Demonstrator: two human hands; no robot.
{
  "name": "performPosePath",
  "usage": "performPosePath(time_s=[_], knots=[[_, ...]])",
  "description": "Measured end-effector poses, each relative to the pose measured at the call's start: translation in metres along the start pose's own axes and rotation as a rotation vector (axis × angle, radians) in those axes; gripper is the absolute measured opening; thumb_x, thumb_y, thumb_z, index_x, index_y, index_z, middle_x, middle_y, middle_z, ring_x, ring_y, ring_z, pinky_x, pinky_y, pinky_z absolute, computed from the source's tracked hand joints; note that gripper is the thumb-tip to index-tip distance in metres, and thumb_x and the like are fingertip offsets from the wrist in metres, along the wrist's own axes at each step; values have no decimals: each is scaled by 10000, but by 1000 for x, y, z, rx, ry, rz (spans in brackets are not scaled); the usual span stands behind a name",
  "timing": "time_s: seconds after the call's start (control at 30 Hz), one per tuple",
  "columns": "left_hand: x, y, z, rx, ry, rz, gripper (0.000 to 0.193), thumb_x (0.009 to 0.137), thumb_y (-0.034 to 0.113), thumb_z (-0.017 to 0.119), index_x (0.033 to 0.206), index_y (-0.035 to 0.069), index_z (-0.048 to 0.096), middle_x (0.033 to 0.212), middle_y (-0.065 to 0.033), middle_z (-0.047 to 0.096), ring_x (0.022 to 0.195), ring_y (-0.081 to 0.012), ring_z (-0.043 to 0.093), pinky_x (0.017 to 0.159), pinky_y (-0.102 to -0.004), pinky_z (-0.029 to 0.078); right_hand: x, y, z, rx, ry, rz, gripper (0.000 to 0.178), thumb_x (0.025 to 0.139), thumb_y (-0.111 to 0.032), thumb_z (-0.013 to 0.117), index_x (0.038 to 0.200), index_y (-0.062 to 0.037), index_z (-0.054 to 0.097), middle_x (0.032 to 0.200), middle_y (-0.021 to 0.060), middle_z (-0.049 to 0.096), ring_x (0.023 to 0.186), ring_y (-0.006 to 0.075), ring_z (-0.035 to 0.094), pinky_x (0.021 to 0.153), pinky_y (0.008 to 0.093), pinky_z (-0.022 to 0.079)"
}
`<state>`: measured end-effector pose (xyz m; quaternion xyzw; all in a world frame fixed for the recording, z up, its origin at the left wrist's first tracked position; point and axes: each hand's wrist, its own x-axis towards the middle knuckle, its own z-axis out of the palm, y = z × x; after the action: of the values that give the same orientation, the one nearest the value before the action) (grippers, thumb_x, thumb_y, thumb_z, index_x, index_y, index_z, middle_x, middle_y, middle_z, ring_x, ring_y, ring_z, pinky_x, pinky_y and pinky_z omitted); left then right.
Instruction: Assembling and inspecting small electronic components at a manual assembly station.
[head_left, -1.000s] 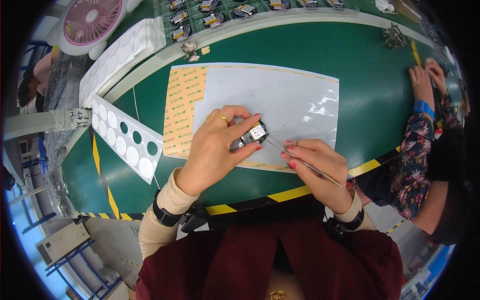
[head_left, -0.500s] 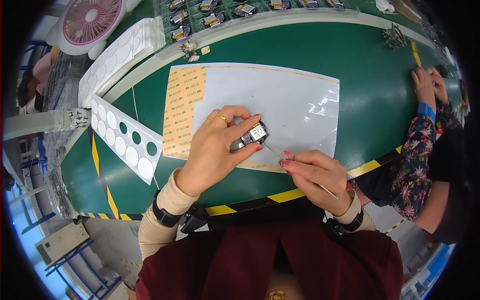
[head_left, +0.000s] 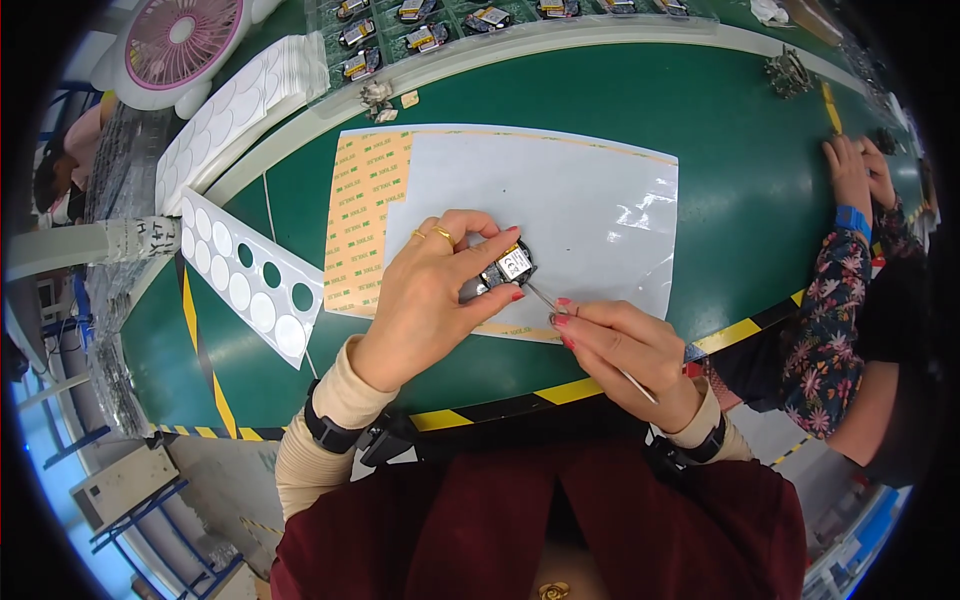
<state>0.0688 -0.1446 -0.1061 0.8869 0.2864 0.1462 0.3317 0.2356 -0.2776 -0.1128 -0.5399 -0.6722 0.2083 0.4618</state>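
Note:
My left hand (head_left: 428, 288) pinches a small round black electronic assembly (head_left: 513, 262) between thumb and fingers. A silver battery with a white label and a yellow strip sits on top of it. Between the closed fingers of my right hand (head_left: 632, 352) is a thin metal pick-like tool (head_left: 540, 294); its back end sticks out below the hand. The tool's tip reaches the lower right edge of the assembly, but whether it touches is too small to tell. Under both lies a glossy grey-white sheet (head_left: 560, 190) with a tan printed strip (head_left: 368, 220) along its left.
A strip of round white stickers (head_left: 240, 285), some gone, lies left of the sheet. Behind it stand stacked sticker sheets (head_left: 235, 110) and a pink fan (head_left: 182, 35). A tray of similar assemblies (head_left: 430, 38) is at the back. Another person's hands (head_left: 855, 170) rest at the right.
My right hand has shifted slightly left and brought the tool closer to the assembly's edge. The left hand and the assembly stay almost still.

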Motion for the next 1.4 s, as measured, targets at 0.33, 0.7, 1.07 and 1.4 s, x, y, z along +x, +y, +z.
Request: performPosePath(time_s=[0.33,0.7,1.07,1.4], knots=[[0,1,0,9,9,5,457,605,68,742,1045,72,618,984,-43,517,797,-178,464,702,-264,423,-1,0,3,53,54,51,242,719,95,591,959,63,595,922,159,584,751,226,610,641,266,509],[-1,1,0,-13,9,-10,456,603,64,744,1041,71,619,984,-46,519,809,-181,469,707,-265,424,-2,1,3,79,64,75,232,723,88,597,954,67,596,920,160,584,753,230,606,640,268,504],[-3,0,1,-6,11,-2,449,610,61,741,1041,66,616,978,-59,518,807,-190,486,710,-269,431,-6,5,3,94,49,87,221,746,129,542,952,62,588,932,151,575,806,232,630,668,259,527],[1,4,4,110,70,38,438,647,87,714,1058,47,568,915,-82,505,754,-223,499,643,-287,427,3,4,-2,140,229,198,211,768,70,538,969,46,600,882,146,582,723,176,578,618,237,466]])
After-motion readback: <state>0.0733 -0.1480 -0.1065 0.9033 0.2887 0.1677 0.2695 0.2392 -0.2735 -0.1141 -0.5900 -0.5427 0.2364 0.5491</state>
